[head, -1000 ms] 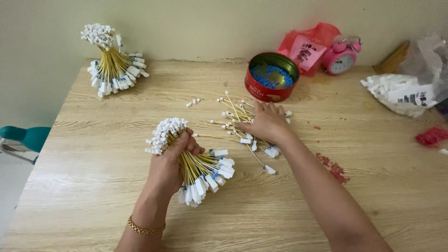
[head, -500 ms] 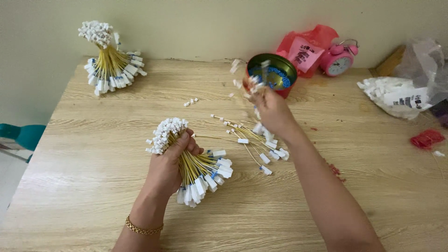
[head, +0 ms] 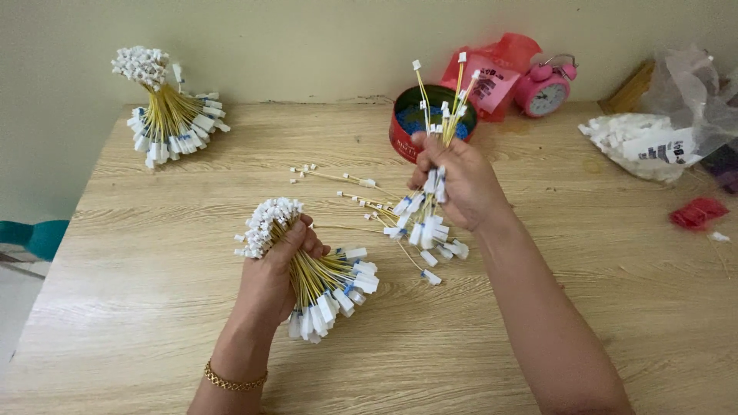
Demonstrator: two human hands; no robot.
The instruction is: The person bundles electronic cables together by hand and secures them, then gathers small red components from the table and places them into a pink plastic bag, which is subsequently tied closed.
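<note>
So from my seat watching the head cam: the left hand (head: 270,278) is wrapped tight around a fat bundle of yellow wire leads (head: 311,278), fingers closed on the middle of it. The small white connector ends fan out above the fist, and the bigger white tagged ends splay out below and to the right of it, sitting low over the wooden table (head: 154,253).

The right hand (head: 460,184) is raised off the table, fingers pressed together around a smaller handful of the same leads (head: 432,192). A few wires stick up past the knuckles and the tagged ends hang down under the palm.

Just left of and below that hand, some loose leads (head: 346,188) lie scattered on the wood, between the two hands. Right behind the right hand is a round red tin (head: 401,138) with blue stuff inside; I can't tell what it is. Further back and to the right of it sit a red plastic bag (head: 500,73) and a pink alarm clock (head: 544,88).

Well off to the right is a clear bag of white parts (head: 642,142). Far behind the left hand, near the wall, stands a second finished bundle (head: 165,115).
</note>
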